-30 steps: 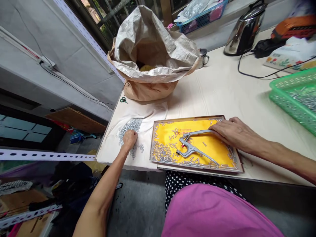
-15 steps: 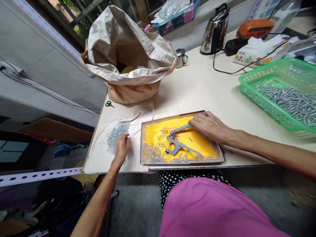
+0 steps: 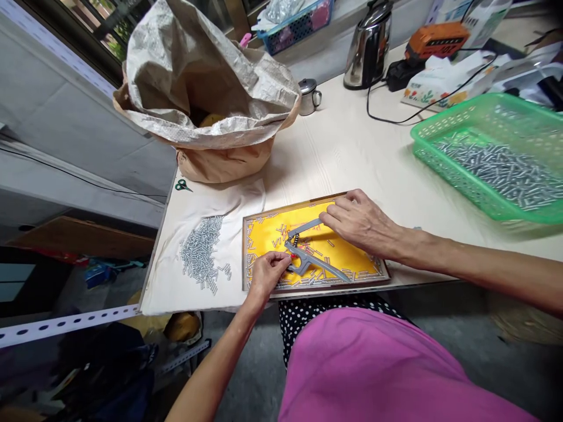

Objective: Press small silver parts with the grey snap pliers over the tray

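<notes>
Grey spring-loaded hand pliers (image 3: pixel 303 258) lie over a shallow tray (image 3: pixel 389 271) with a yellow bottom. My right hand (image 3: pixel 358 225) grips the end of their upper handle, and the handles stand apart. At the pliers' jaw end, beside a small red part, my left hand (image 3: pixel 269 271) has thumb and fingers pinched together. Whatever is in that pinch is too small to make out. Many small silvery metal pins (image 3: pixel 352 275) are scattered in the tray, some hidden behind my left hand. A pile of similar small metal pieces (image 3: pixel 200 249) rests on white cloth to the left.
A large open woven sack (image 3: pixel 224 161) stands behind the tray. Green scissors (image 3: pixel 183 185) lie at the table's left edge. On the right is a green basket (image 3: pixel 479 190) holding metal pins. A lidded metal cup (image 3: pixel 309 98), a kettle (image 3: pixel 367 50) and a cord are farther back.
My left hand has moved right, from the pile on the cloth to the pliers' jaw end. My right hand still holds the upper handle. The whole view has shifted slightly.
</notes>
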A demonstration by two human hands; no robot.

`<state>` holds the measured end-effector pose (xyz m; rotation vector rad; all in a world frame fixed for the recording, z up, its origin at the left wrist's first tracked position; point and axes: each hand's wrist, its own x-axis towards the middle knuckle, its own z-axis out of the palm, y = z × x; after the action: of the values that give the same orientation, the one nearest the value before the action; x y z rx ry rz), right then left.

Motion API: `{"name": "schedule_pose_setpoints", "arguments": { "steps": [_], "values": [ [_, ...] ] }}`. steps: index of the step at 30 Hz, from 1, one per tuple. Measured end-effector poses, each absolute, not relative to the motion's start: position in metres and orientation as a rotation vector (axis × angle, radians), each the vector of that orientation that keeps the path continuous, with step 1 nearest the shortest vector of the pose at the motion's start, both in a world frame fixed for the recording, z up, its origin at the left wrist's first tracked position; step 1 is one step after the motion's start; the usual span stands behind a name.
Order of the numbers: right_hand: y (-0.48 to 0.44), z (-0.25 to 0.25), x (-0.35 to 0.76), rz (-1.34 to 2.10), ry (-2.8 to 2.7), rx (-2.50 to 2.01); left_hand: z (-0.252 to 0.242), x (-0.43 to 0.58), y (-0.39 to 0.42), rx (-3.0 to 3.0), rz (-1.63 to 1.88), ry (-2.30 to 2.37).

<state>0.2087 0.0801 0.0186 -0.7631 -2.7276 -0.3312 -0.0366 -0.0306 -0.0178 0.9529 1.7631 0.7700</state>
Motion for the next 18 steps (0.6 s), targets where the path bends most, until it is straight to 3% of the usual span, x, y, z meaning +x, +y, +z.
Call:
{"name": "schedule_pose_setpoints", "arguments": {
  "steps": [18],
  "values": [
    [0.093, 0.004, 0.206, -0.402, -2.666, -0.73, -0.012, -0.03, -0.025, 0.977, 0.681, 1.829]
  ]
}}
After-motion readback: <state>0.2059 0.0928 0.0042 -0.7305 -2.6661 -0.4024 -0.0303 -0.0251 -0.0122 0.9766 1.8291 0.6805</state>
